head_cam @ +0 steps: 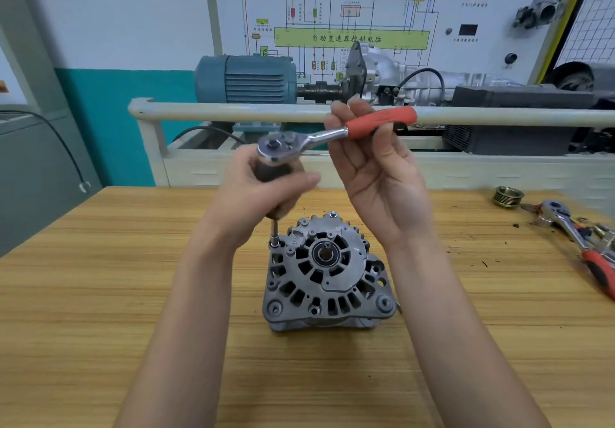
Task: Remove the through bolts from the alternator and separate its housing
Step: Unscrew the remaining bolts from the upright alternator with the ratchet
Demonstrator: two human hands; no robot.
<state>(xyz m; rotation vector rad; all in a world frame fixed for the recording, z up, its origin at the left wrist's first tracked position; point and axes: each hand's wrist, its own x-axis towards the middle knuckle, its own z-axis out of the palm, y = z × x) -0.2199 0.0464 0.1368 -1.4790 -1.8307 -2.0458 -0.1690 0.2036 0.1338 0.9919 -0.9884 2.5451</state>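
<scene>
From the head view, the alternator [327, 273] is standing on the wooden counter [100, 294], its vented face turned up toward the person. The left hand [266, 188] is wrapping its grip around the dark extension [275, 228], whose socket is sitting on a bolt at the housing's upper left edge. The right hand [372, 161] is pinching the red handle of the ratchet [332, 131] with its fingertips, palm open. A second ratchet [579, 238] and a pulley [507, 196] are lying at the far right.
</scene>
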